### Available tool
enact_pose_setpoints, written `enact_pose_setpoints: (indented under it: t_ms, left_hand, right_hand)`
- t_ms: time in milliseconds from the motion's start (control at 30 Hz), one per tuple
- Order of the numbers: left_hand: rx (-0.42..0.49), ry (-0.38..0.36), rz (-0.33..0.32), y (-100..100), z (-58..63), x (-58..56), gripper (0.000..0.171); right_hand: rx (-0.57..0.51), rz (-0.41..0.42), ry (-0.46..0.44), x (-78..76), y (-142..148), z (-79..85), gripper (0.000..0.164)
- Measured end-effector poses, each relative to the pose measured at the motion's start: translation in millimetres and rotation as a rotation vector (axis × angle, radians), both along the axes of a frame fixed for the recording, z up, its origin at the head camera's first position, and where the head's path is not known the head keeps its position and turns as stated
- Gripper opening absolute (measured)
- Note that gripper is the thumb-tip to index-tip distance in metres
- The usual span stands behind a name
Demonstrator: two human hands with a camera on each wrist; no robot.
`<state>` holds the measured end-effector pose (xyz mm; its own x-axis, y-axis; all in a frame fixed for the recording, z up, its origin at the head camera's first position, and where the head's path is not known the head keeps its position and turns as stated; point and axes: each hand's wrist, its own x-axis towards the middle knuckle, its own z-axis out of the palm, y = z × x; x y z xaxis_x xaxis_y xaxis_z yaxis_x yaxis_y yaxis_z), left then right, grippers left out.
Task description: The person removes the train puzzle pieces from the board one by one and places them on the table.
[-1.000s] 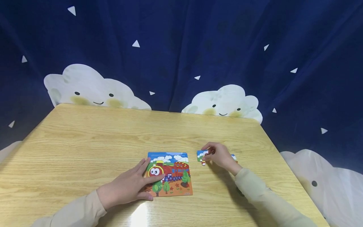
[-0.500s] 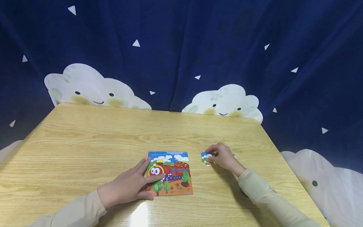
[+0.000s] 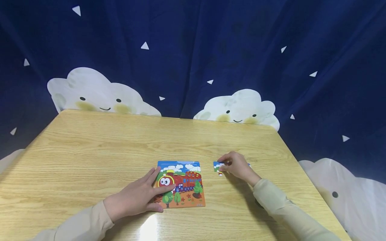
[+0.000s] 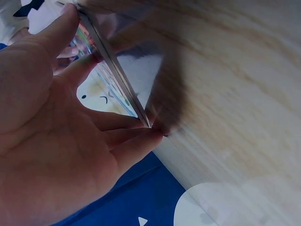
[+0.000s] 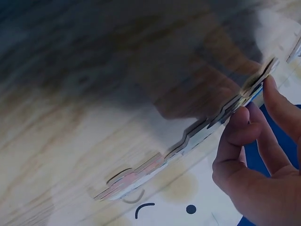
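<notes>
Puzzle piece (image 3: 216, 166) and right hand (image 3: 238, 168) have shifted rightward.

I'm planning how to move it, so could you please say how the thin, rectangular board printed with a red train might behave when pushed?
The thin, rectangular board printed with a red train would probably slide rather than tip, lying flat on the glossy, wood-grained table. Its straight edge suggests stiffness; its thinness, likely little weight.

Nothing you can read right now! There's a tiny mark (image 3: 199, 205) down in the lower right corner of your puzzle (image 3: 187, 183), possibly lettering, but it's too small for you to make out.
</notes>
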<state>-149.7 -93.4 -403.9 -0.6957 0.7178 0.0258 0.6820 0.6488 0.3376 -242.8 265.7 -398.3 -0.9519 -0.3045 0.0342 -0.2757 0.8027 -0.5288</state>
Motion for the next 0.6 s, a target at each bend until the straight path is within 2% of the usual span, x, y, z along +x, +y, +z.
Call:
enact_pose_setpoints:
  t_ms: [200, 400, 533, 600]
  left_hand:
    - [-0.011, 0.015, 0.002, 1, -1.0, -0.4, 0.064]
    - [-0.017, 0.022, 0.005, 2, -1.6, -0.7, 0.065]
    - [-0.019, 0.007, 0.011, 2, 0.3, 0.3, 0.065]
    - [-0.013, 0.015, 0.008, 1, 1.4, 0.5, 0.064]
  right_hand:
    - [-0.006, 0.012, 0.006, 0.7, 0, -0.3, 0.023]
    - [-0.023, -0.028, -0.003, 1.9, -3, 1.5, 0.020]
    - [-0.107, -0.035, -0.059, 5.1, -13, 4.2, 0.017]
    - [-0.181, -0.026, -0.122, 7.7, -20, 4.4, 0.017]
